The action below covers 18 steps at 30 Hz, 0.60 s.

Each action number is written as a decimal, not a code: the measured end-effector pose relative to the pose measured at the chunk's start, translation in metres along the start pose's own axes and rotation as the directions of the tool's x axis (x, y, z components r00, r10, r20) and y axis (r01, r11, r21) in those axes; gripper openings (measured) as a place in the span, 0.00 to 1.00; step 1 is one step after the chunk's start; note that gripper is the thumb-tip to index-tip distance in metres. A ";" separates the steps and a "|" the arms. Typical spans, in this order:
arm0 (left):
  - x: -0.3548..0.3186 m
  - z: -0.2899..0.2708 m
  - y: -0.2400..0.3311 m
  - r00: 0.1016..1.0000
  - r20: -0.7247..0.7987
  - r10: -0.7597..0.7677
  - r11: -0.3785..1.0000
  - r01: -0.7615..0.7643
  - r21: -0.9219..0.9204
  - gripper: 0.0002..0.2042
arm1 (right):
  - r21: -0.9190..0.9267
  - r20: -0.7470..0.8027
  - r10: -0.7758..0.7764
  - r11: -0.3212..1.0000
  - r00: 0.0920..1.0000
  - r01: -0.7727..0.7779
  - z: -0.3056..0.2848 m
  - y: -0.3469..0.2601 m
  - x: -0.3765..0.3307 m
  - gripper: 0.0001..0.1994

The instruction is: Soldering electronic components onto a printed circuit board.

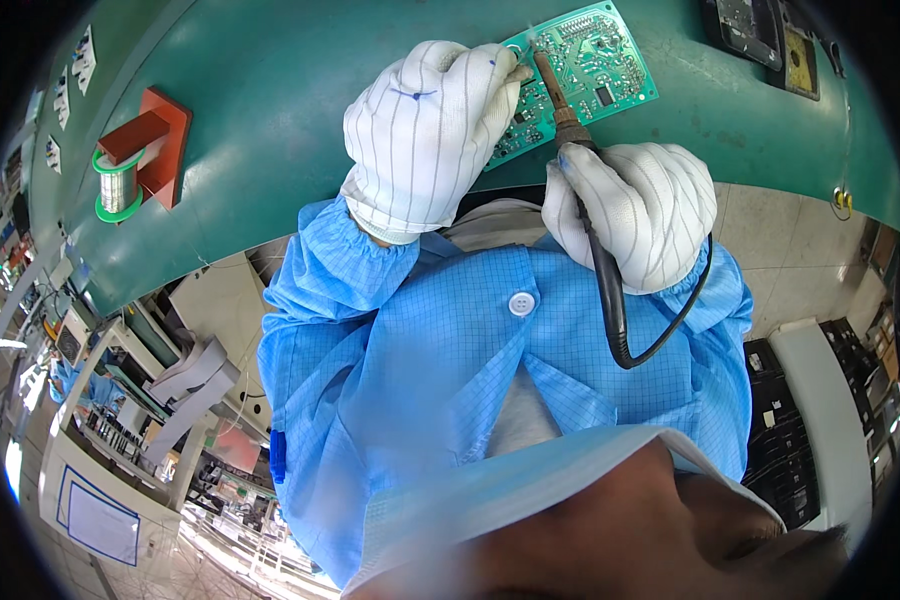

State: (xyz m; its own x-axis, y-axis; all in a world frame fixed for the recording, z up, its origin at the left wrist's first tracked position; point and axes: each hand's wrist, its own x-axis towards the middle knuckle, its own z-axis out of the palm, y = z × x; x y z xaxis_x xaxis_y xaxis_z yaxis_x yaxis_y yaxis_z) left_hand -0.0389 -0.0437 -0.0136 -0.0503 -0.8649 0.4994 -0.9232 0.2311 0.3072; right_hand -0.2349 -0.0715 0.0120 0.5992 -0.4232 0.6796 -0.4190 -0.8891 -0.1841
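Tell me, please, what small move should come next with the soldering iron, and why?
Probably ease the soldering iron tip down onto the joint. The right hand holds it angled over the green circuit board, and the left hand steadies the board's edge.

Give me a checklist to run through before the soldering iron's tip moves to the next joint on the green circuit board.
1. Green circuit board lies flat on the green bench mat: ok.
2. Left hand in a white striped glove rests on the board's left edge: ok.
3. Right hand grips the brown-barrelled soldering iron by its handle: ok.
4. Iron tip on the board near the left fingers: ok; exact joint, cannot tell.
5. Black cable loops free below the right hand: ok.
6. Spool of solder wire sits far left, in neither hand: not ok.
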 end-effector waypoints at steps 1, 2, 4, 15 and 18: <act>0.000 0.000 0.000 1.000 0.009 0.000 1.000 0.000 -0.005 0.10 | -0.004 -0.002 -0.002 1.000 1.000 0.002 0.000 0.000 0.000 0.13; 0.000 -0.001 0.000 1.000 0.008 0.001 1.000 -0.001 -0.005 0.10 | -0.008 -0.005 -0.004 1.000 1.000 0.003 0.000 0.000 0.000 0.12; 0.000 -0.002 -0.002 1.000 0.026 -0.001 1.000 0.001 -0.021 0.10 | -0.012 -0.007 -0.005 1.000 1.000 0.005 0.002 0.000 0.001 0.12; 0.002 -0.001 -0.004 0.999 0.034 -0.009 0.997 0.012 -0.075 0.10 | -0.019 -0.021 -0.010 1.000 1.000 0.010 0.001 -0.002 0.002 0.13; 0.002 0.000 -0.004 1.000 0.004 0.000 0.997 0.001 -0.083 0.09 | -0.005 -0.014 -0.015 1.000 1.000 0.015 0.000 -0.001 0.001 0.13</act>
State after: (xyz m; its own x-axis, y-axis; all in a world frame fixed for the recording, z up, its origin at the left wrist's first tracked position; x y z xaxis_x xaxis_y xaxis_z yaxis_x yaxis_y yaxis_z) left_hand -0.0356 -0.0464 -0.0134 -0.0516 -0.8667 0.4961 -0.8886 0.2666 0.3733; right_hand -0.2340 -0.0710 0.0131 0.5959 -0.4074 0.6920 -0.4134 -0.8944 -0.1705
